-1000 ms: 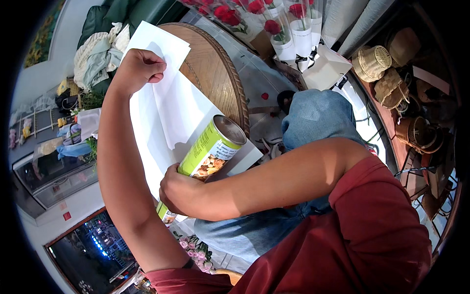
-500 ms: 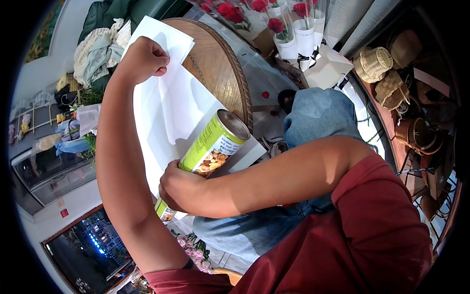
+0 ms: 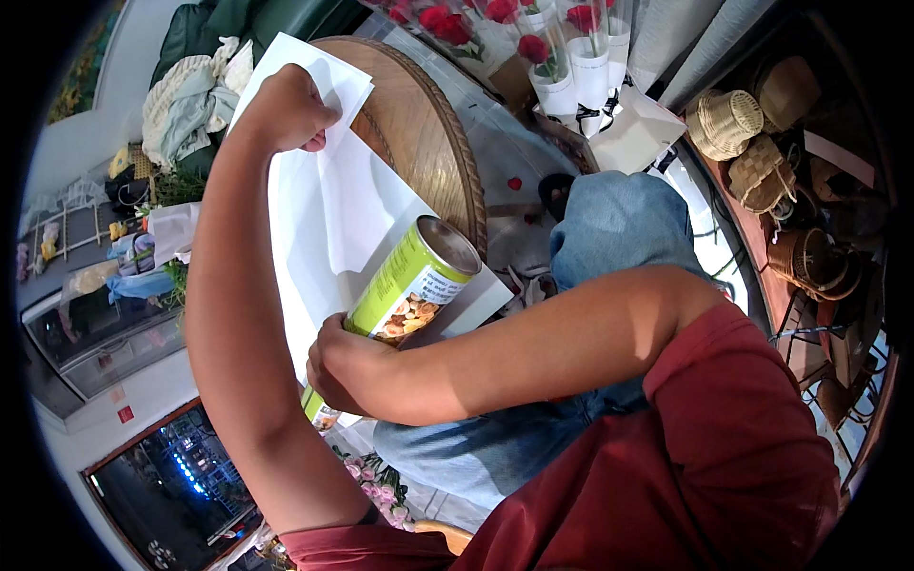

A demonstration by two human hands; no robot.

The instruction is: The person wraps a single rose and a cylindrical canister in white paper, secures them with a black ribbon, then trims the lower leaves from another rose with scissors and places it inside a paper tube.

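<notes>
A long green can (image 3: 405,297) with a picture of nuts and a metal end lies slanted over a sheet of white paper (image 3: 352,205). My right hand (image 3: 347,371) wraps round its middle; a bit of its lower end shows below the hand. At the far end of the paper, my left hand (image 3: 290,109) is closed, fingers curled at the sheet, though the fingertips are partly hidden. Folds run through the paper between the two hands. Under the sheet is a round wooden table (image 3: 428,133) with a carved rim.
Red roses (image 3: 533,49) in clear sleeves stand beyond the table. Wicker baskets (image 3: 725,124) fill a shelf at the right. My jeans-clad knee (image 3: 624,228) is close to the table's right side. Pink flowers (image 3: 381,490) lie below, and draped cloth (image 3: 190,105) is at the far left.
My left hand has turned slightly and shifted a little, and the paper's far end has moved with it. The can and my right hand have shifted very slightly left.
</notes>
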